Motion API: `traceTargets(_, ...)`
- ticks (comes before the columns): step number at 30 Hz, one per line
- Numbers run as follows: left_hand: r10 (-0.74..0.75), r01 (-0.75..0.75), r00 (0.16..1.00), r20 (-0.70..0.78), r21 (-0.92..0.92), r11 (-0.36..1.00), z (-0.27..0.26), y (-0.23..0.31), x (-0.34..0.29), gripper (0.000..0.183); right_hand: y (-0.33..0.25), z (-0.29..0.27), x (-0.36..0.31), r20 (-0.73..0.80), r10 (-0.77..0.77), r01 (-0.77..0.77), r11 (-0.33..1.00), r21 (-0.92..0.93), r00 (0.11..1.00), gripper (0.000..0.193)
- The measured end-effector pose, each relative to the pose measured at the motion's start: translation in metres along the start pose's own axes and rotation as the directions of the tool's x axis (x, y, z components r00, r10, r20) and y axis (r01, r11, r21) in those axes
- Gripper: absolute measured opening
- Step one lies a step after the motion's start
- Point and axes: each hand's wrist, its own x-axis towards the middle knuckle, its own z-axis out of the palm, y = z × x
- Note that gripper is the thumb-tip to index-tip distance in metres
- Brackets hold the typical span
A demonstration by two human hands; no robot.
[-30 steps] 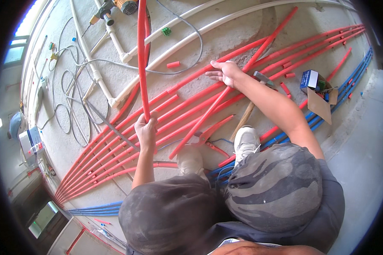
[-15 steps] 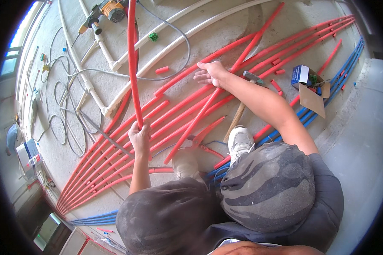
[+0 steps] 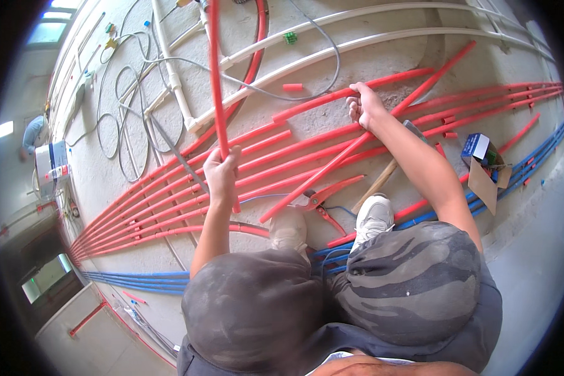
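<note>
Change: since half a second ago the left hand sits a little higher on its upright red pipe, and the right hand has kept to the same slanted pipe; the view has shifted slightly.
Knees: bent grey trousers fill the lower centre of the frame, with two pale shoes just above them.
Cutter: red-handled pipe cutters lie on the floor between the shoes and the pipes, touched by neither hand.
Left hand: fingers closed around the upright red pipe at centre left; the pipe runs from the fist to the top edge of the frame.
Right hand: fingers curled over the slanted red pipe at upper centre right; that pipe runs from near the cutters to the upper right.
Box: an open cardboard box lies at the right, well apart from both hands.
Floor: bare grey concrete carrying many parallel red pipes, blue pipes along the lower left, and white pipes and loose grey cable at the top.
Room: another person stands at the far left edge.
</note>
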Motion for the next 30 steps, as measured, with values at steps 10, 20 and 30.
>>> traceTargets(10,-0.146,0.108,0.984,-0.098,-0.321,0.941,-0.026,-0.011,0.023,0.021,0.016,0.012,-0.056,0.166,-0.274,0.285,0.957,-0.046,0.947,0.015)
traceTargets(20,-0.216,0.152,0.964,-0.153,-0.35,0.925,-0.015,-0.03,0.021,0.005,0.026,-0.001,-0.03,0.096,-0.231,0.234,0.972,-0.024,0.968,0.016)
traceTargets(30,-0.167,0.063,0.955,-0.246,-0.381,0.923,-0.033,-0.05,0.033,0.009,0.038,0.005,-0.01,0.105,-0.172,0.176,0.984,-0.03,0.98,0.018)
